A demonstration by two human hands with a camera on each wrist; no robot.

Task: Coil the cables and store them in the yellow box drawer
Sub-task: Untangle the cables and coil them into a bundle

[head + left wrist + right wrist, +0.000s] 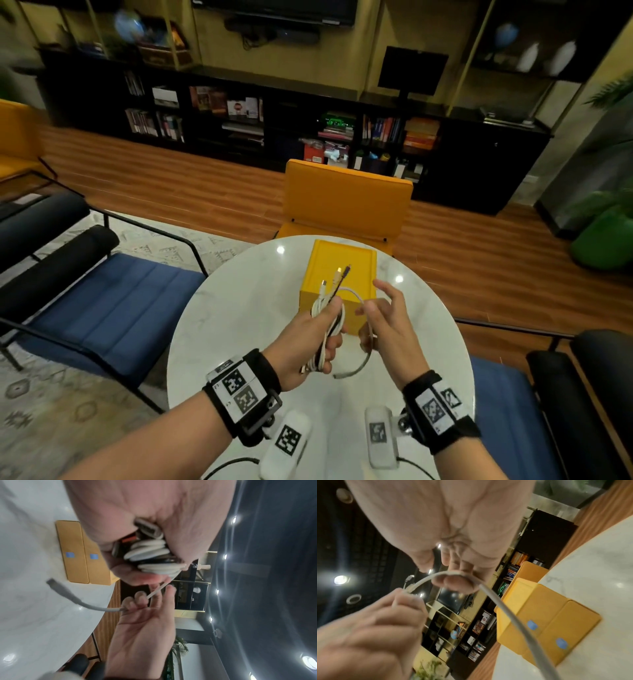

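Left hand (310, 342): fingers curled round the coiled cable bundle (330, 325), plugs pointing up, above the table (222, 325).
Loose tail (356, 368): leaves the bundle rightward and hangs free below the hands.
Right hand (387, 325): pinches the tail; the outer fingers spread.
Yellow box (339, 274): just behind both hands, drawers shut.
Technique: probably wrap the tail snugly round the bundle, keeping tension.

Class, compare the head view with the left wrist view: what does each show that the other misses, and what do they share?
Only the head view shows the yellow chair and the connector tips rising above the left hand. Only the left wrist view shows the yellow box's two drawer fronts with blue squares. Both show the coiled cables in the left hand and the right hand holding the loose white end.
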